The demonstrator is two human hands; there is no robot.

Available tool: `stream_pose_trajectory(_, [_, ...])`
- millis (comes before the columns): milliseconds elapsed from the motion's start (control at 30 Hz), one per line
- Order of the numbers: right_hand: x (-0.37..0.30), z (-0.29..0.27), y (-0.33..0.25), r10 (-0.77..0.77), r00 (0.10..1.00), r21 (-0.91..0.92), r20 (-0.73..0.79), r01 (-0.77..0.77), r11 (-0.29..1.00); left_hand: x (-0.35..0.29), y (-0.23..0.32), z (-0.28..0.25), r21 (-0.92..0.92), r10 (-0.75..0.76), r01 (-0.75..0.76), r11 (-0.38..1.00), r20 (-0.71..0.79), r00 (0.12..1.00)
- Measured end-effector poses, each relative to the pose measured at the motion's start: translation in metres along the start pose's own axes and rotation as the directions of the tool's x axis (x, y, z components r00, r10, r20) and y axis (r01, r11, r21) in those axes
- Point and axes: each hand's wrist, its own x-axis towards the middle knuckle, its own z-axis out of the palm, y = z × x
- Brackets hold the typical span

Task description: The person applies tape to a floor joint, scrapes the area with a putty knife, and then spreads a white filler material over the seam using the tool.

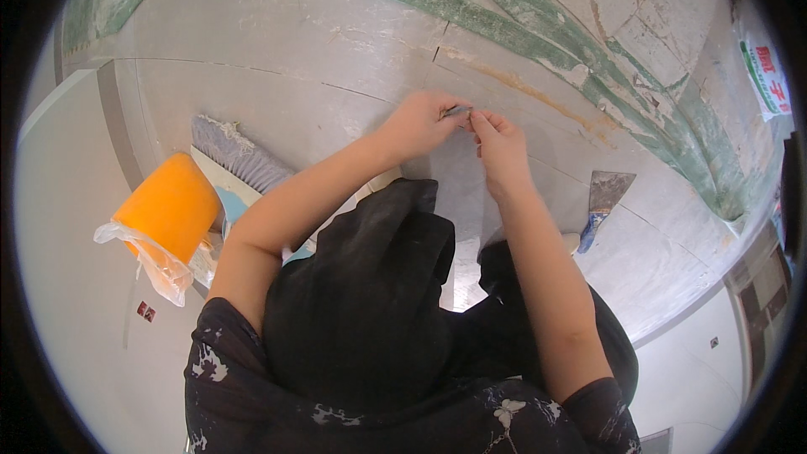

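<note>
Both of my hands meet in front of my knees, above the grey tiled floor point(370, 59). My left hand point(420, 128) is closed on a small, narrow grey piece point(456, 110) that pokes out past its fingers; it is too small to name its kind. Close beside it, my right hand point(500, 141) pinches thumb and fingers together at the far end of that piece. Whatever lies between those right fingertips is hidden. To the right of my right forearm, a putty knife point(609, 192) with a wide, stained blade and a blue handle lies on the tiles.
On the left are a grey-bristled broom head point(239, 155) and an orange cylinder point(175, 202) with clear plastic wrapped round its lower end. Dirty green sheeting point(504, 21) runs across the far floor. A printed white bag point(763, 71) stands at the far right.
</note>
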Motion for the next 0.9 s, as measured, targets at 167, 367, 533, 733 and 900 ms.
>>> stream_pose_trajectory(167, [0.007, -0.019, 0.002, 0.184, 0.965, 0.332, 0.186, -0.238, 0.913, 0.004, -0.001, -0.004, 0.173, 0.094, -0.081, 0.982, -0.070, 0.993])
stream_pose_trajectory(367, [0.021, -0.036, -0.016, -0.306, 0.932, -0.582, -0.193, 0.142, 0.801, 0.004, 0.000, -0.006, 0.116, 0.067, -0.046, 0.992, -0.186, 0.980])
stream_pose_trajectory(533, [0.035, -0.041, -0.045, -0.282, 0.951, -0.826, -0.125, 0.058, 0.561, 0.002, -0.003, -0.009, 0.157, 0.107, -0.080, 0.984, -0.177, 0.978])
stream_pose_trajectory(733, [0.050, -0.048, -0.052, -0.182, 0.977, -0.860, -0.111, -0.003, 0.511, 0.002, 0.001, -0.009, 0.129, 0.047, -0.027, 0.991, -0.153, 0.987])
stream_pose_trajectory(900, [0.053, -0.049, -0.056, -0.189, 0.978, -0.898, -0.090, 0.002, 0.440, 0.005, 0.001, -0.009, 0.124, 0.076, -0.055, 0.991, -0.171, 0.982])
